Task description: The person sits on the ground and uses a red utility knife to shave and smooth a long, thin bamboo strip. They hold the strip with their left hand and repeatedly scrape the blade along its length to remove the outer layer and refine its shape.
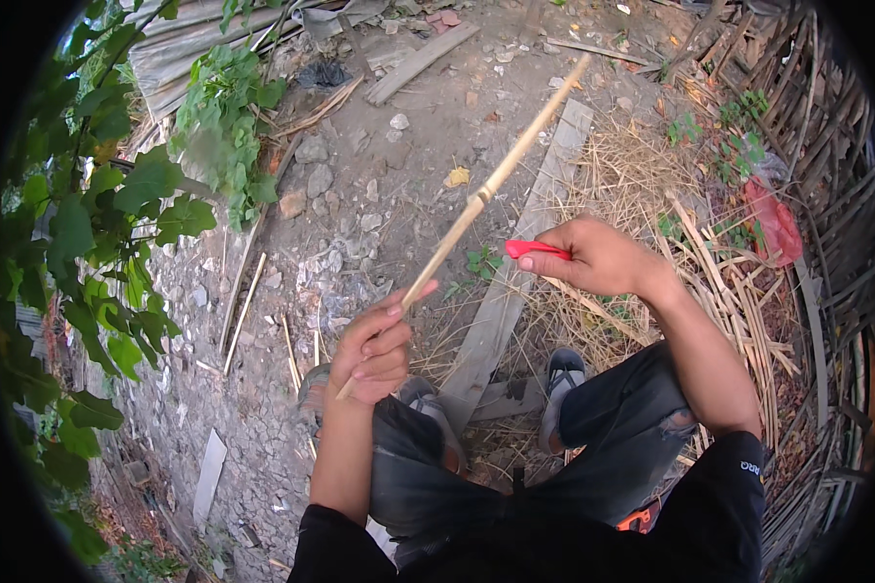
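A long pale bamboo stick [481, 199], with a node about midway, slants up and away to the right. My left hand [373, 355] is closed around its lower end, which pokes out below the fingers. To the right of the stick, my right hand [593, 255] grips a small red knife-like tool [537, 250] between thumb and fingers. Its blade, if it has one, cannot be made out, and the rest is hidden in the palm. A gap separates the red tool from the stick.
A grey wooden plank [496, 330] runs between my feet. Bamboo shavings [612, 180] and split strips [739, 301] cover the right side, near a red plastic bag [774, 222] and a stick fence [851, 165]. Leafy branches [78, 223] hang left. An orange object [638, 520] sits by my right thigh.
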Motion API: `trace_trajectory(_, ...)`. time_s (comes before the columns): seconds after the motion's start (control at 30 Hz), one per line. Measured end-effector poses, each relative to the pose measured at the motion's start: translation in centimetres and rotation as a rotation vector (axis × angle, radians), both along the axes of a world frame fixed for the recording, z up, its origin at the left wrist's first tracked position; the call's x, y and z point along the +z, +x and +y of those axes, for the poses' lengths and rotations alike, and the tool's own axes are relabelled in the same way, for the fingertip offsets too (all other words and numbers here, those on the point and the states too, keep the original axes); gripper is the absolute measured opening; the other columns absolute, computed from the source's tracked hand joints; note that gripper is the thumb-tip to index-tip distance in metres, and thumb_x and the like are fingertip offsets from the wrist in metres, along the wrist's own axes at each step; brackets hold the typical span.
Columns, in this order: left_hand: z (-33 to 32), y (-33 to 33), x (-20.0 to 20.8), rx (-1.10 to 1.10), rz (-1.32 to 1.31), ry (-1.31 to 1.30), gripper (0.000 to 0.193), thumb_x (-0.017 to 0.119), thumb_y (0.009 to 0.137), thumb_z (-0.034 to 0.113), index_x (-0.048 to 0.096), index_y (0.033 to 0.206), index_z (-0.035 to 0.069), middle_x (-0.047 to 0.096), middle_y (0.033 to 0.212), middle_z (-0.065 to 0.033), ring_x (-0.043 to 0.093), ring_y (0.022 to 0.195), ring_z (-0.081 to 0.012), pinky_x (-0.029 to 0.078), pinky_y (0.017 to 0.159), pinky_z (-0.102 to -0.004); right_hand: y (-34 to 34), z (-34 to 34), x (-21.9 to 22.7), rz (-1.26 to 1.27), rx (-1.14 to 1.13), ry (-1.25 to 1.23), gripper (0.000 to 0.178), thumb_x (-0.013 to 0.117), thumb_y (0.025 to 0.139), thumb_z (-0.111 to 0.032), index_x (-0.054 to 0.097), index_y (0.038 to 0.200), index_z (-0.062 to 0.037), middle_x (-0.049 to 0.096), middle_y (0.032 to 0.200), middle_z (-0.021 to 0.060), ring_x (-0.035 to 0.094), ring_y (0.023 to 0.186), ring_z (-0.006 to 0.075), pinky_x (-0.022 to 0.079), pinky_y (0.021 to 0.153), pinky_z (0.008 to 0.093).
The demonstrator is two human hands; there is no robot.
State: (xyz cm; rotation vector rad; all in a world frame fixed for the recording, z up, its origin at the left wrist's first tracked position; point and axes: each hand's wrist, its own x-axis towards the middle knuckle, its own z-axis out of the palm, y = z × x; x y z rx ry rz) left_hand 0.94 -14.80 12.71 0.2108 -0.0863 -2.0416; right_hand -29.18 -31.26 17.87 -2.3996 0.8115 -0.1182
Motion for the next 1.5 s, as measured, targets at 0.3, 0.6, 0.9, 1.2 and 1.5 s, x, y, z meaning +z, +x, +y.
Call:
trace_trajectory(0.3,0.1,-2.9,0.2,0.310,-0.714,-0.030,0.047,0.042,0.107,0.014,0.039,0.153,0.003,0.031,0.054,0.0059,0.026,0.034,-0.0042,0.023,0.034,-0.0217,3.0,6.4,-0.4,-0.045,-0.110,-0.046,0.055,0.058,0.097,-0.056,0.072,0.091,-0.0027,0.065,0.066,0.0217,0.066,0.069,0.0443,0.053,0.066,0.0523)
trace_trajectory(0.6,0.2,-6.3,0.1,0.216,-0.805,-0.074,0.047,0.044,0.107,0.015,0.040,0.153,0.006,0.031,0.053,0.0057,0.027,0.034,-0.0047,0.023,0.035,-0.0221,5.2,6.1,-1.8,-0.099,-0.253,-0.038,0.056,0.056,0.099,-0.053,0.071,0.084,-0.0019,0.067,0.070,0.0246,0.067,0.073,0.0464,0.053,0.069,0.0544)
trace_trajectory(0.9,0.8,-6.5,-0.6,0.092,-0.833,-0.051,0.048,0.039,0.109,0.015,0.034,0.157,0.007,0.030,0.057,0.0060,0.024,0.036,-0.0032,0.022,0.035,-0.0212,3.5,1.4,-4.2,0.058,-0.315,-0.499,0.054,0.059,0.096,-0.056,0.074,0.080,-0.0063,0.067,0.066,0.0197,0.068,0.066,0.0404,0.053,0.062,0.0492)
trace_trajectory(1.2,1.8,-3.3,-1.1,-0.111,-0.071,-0.020,0.052,0.034,0.110,0.014,0.023,0.161,0.011,0.030,0.057,0.0060,0.025,0.035,-0.0023,0.025,0.032,-0.0170,2.8,0.4,-4.3,-0.268,-0.191,0.191,0.061,0.056,0.099,-0.060,0.072,0.082,-0.0038,0.047,0.052,0.0078,0.050,0.053,0.0205,0.046,0.061,0.0395)
trace_trajectory(1.5,2.4,-0.8,-1.8,-0.208,0.022,-0.116,0.054,0.029,0.110,0.012,0.014,0.161,0.003,0.030,0.053,0.0048,0.033,0.033,-0.0031,0.027,0.030,-0.0185,-1.3,-0.8,-2.4,-0.319,-0.011,0.640,0.069,0.049,0.104,-0.058,0.041,0.059,-0.0063,0.032,0.055,-0.0028,0.032,0.055,0.0106,0.037,0.056,0.0317)
